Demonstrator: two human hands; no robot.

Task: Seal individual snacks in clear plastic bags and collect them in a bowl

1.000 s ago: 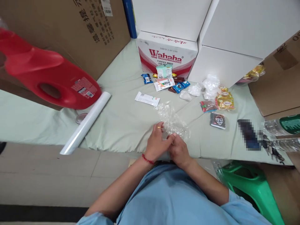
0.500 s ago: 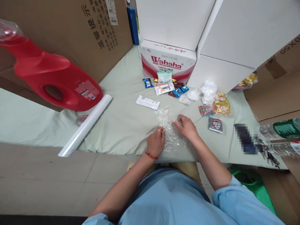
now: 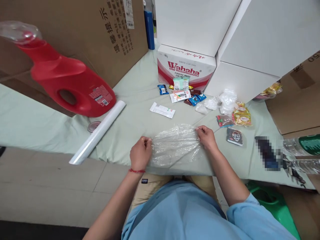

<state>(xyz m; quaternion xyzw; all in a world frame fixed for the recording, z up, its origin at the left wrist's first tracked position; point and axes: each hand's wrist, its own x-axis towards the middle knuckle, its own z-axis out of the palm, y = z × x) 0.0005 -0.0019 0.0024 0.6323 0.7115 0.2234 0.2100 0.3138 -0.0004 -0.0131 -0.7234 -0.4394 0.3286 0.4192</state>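
Observation:
A sheet of clear plastic film (image 3: 176, 145) stretches between my two hands just over the cloth-covered table. My left hand (image 3: 141, 153) pinches its left edge, thumb against fingers. At the upper right corner my right hand (image 3: 206, 137) grips the film the same way. Creases run across it from side to side; whether it is one layer or a flattened bag I cannot tell. Beyond the film lies a white wrapped snack bar (image 3: 162, 110). A dark snack packet (image 3: 234, 136) rests to the right of my right hand.
A red jug (image 3: 75, 86) and a white film roll (image 3: 98, 131) are at left. Snack packets (image 3: 181, 96) lie before the Wahaha box (image 3: 186, 66). Crumpled plastic bundles (image 3: 228, 101) and yellow packets (image 3: 241, 116) sit at right, near bottles (image 3: 310, 145) and keys (image 3: 295, 173).
My hands have moved apart, the left one leftward. The bunched film is now spread wide between them. My right hand, loosely open before, has closed on the film's edge.

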